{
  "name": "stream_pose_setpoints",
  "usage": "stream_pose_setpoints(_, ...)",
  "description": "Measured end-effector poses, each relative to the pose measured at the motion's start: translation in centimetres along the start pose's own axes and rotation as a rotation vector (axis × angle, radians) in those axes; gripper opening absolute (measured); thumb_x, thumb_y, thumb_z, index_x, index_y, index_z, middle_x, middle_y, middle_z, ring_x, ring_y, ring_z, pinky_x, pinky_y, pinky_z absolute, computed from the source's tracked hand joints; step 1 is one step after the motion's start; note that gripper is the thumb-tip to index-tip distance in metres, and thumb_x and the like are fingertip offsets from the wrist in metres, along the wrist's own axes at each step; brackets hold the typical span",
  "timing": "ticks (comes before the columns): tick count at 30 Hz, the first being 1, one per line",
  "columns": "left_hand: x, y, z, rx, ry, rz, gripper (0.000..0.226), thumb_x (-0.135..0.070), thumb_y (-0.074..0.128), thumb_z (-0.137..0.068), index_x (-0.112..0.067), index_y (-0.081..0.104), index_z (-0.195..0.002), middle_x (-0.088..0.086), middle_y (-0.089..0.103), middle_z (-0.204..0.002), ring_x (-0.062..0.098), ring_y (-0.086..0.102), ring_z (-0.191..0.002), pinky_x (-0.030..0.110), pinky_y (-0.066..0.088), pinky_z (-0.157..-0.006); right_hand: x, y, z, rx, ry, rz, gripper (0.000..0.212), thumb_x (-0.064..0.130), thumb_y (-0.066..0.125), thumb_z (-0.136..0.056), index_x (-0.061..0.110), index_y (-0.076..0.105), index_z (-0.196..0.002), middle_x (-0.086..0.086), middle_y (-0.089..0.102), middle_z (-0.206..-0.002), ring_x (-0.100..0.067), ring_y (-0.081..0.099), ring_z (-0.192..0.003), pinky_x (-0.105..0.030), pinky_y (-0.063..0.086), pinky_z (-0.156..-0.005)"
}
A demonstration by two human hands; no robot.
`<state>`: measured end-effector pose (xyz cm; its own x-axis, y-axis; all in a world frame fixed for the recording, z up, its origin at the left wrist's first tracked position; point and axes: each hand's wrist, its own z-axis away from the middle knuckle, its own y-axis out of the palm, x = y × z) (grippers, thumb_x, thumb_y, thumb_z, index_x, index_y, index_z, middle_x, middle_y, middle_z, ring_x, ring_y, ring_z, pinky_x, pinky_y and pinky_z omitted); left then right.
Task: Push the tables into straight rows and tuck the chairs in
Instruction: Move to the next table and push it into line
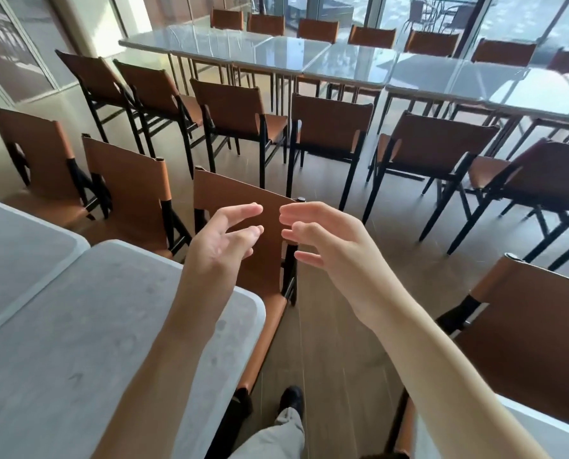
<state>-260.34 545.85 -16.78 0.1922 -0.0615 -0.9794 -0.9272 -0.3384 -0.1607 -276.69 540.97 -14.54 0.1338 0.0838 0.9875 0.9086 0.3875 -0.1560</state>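
A brown leather chair (230,197) with a black frame stands tucked against the grey table (87,326) at my lower left. My left hand (221,238) and my right hand (319,240) hover side by side in front of the chair's backrest, fingers loosely spread and holding nothing. Whether either hand touches the backrest is unclear. Two more brown chairs (127,183) stand along the same table row to the left. A long row of pale tables (342,64) runs across the back, with several chairs (329,124) pulled out in front of it.
Another brown chair (524,329) and a white table corner (541,429) sit at the lower right. A wooden-floor aisle (336,342) runs between the two near tables, where my leg and black shoe (291,400) show. Glass walls lie behind the far row.
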Motion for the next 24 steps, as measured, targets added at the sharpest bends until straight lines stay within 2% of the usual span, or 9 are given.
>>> stream_pose_setpoints(9, 1.1, 3.0, -12.0, -0.021, -0.014, 0.044, 0.028, -0.039, 0.052, -0.091, -0.045, 0.065, -0.115, -0.036, 0.067, -0.111, 0.001, 0.066, -0.114, 0.039, 0.051, -0.106, 0.2, -3.5, -12.2, 0.004, -0.008, 0.036, 0.027, 0.018, 0.054, -0.101, 0.027, 0.069, -0.121, 0.015, 0.070, -0.118, -0.001, 0.065, -0.112, -0.030, 0.058, -0.093)
stream_pose_setpoints(16, 1.4, 6.5, -19.8, 0.058, -0.045, 0.025, 0.024, -0.044, 0.055, -0.091, -0.056, 0.064, -0.110, -0.034, 0.066, -0.114, -0.002, 0.065, -0.115, 0.041, 0.050, -0.108, -0.5, -7.4, -18.7, -0.076, 0.021, 0.042, 0.027, 0.020, 0.054, -0.102, 0.027, 0.067, -0.125, 0.013, 0.069, -0.121, -0.003, 0.065, -0.113, -0.031, 0.057, -0.095)
stream_pose_setpoints(24, 1.0, 10.3, -25.3, 0.132, -0.042, 0.022, 0.029, -0.042, 0.055, -0.088, -0.049, 0.065, -0.115, -0.034, 0.066, -0.114, -0.003, 0.063, -0.118, 0.042, 0.048, -0.110, -1.5, -11.2, -23.4, -0.147, 0.042, 0.031, 0.027, 0.021, 0.056, -0.102, 0.029, 0.066, -0.125, 0.017, 0.069, -0.120, -0.001, 0.063, -0.114, -0.028, 0.056, -0.095)
